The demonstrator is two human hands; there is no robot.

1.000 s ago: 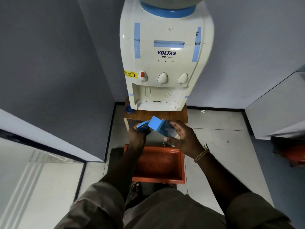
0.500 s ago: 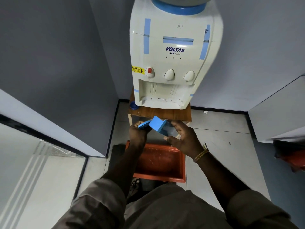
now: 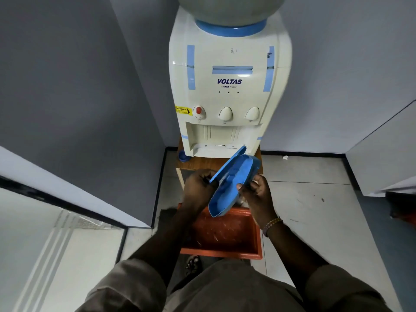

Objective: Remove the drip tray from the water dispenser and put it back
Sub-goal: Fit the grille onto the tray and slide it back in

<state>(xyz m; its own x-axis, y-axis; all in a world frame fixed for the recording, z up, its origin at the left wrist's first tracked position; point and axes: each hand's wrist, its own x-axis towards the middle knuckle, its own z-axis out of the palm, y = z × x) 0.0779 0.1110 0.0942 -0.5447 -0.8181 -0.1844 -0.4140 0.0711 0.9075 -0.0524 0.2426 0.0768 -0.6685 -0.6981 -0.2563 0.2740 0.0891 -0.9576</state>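
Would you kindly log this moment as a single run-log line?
stage: tray out, tilted over orange tub | drip tray: held in both hands | left hand | right hand | dispenser slot: empty

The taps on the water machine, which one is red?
The left tap on the water dispenser, beside the yellow warning sticker. The middle tap and right tap are plain white.

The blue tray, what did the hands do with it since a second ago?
The blue drip tray got tipped up steeply, so its hollow inside now shows and one end points down over the orange tub. Its flat cover piece has swung open from it. The left hand and right hand both kept their hold. The dispenser and tub stayed put.
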